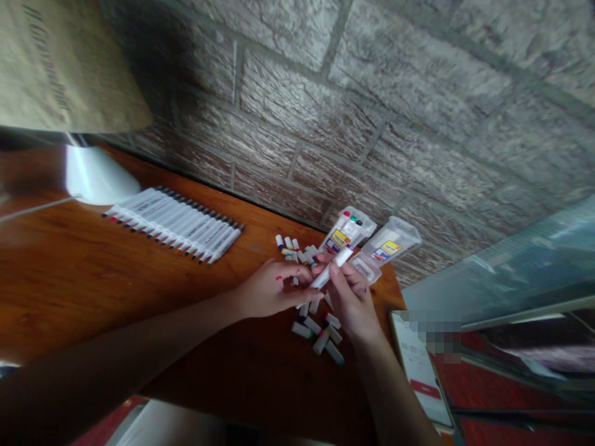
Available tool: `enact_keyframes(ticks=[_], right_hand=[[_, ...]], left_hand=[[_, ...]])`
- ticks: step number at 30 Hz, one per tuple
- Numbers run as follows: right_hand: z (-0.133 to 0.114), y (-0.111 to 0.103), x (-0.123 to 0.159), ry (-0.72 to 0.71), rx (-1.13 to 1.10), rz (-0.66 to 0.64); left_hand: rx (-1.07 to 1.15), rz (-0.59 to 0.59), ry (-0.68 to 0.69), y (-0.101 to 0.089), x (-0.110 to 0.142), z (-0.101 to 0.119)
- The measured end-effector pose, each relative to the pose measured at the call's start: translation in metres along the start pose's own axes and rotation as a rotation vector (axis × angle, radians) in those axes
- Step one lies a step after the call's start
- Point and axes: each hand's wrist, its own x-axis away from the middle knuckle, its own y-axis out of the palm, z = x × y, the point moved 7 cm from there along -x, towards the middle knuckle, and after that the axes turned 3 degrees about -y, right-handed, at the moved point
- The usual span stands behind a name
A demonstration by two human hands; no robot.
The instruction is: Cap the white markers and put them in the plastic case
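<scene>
A white marker (326,274) slants up to the right between my two hands, its purple-tipped end uppermost. My left hand (279,286), with red marks on its back, grips the marker's lower part between thumb and fingers. Around its upper end, the fingers of my right hand (354,297) are closed. Loose white marker caps (320,341) with coloured ends lie scattered on the table below and behind my hands. To the left, a row of uncapped white markers (174,223) lies side by side, their coloured tips toward me.
Two clear plastic cases (394,238) with yellow labels stand by the wall; the left one holds a few markers. A lamp with a white base (95,176) is at the left. A phone (421,371) with a lit screen lies at the table's right edge.
</scene>
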Motion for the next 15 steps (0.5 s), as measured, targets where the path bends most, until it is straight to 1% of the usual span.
enact_keyframes(ticks=[3, 5, 7, 11, 15], right_hand=[[-0.013, -0.002, -0.003, -0.038, -0.152, 0.06], [-0.02, -0.001, -0.005, -0.039, -0.272, 0.08], [-0.022, 0.002, -0.006, -0.005, -0.369, 0.077], [-0.016, 0.012, -0.005, 0.104, -0.455, -0.004], [-0.015, 0.015, -0.004, 0.119, -0.416, -0.086]], left_hand=[[-0.173, 0.025, 0.076, -0.003, 0.001, 0.008], [-0.219, 0.052, 0.085, -0.006, 0.002, 0.011], [-0.233, 0.094, 0.076, -0.01, 0.002, 0.011], [-0.274, 0.18, 0.078, -0.018, 0.001, 0.012], [-0.286, 0.222, 0.093, -0.023, -0.001, 0.011]])
